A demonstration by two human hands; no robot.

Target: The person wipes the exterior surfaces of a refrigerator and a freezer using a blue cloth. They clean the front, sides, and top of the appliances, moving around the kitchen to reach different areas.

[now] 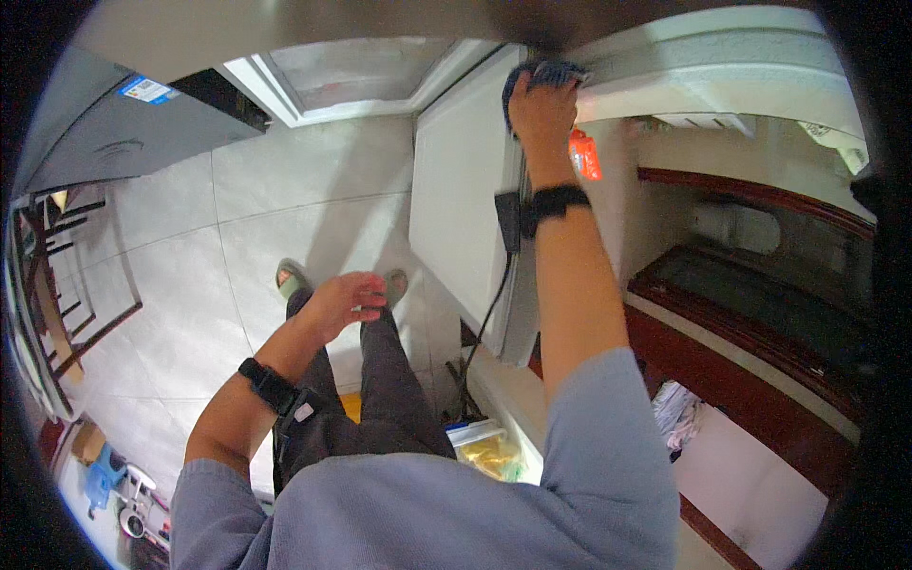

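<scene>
My right hand [545, 107] reaches far forward and grips a bunched dark blue cloth [514, 89]. The cloth lies against a surface at the top end of a white upright panel [456, 192]; the exact contact is blurred. Just right of that wrist is an orange packet [586, 153] bearing writing. Beside the wrist's black band, a small black box [507, 221] has a cable running down from it. My left hand [345, 303] hangs in front of my legs, holding nothing, its fingers loosely curled and slightly apart.
A dark wood shelf unit [748, 377] stands at right. Near my right hip is a clear container [491, 452] with yellowish contents. A grey cabinet-like body [178, 132] with a label stands at far left, above a dark rack [107, 342]. A white door frame [356, 110] lies ahead.
</scene>
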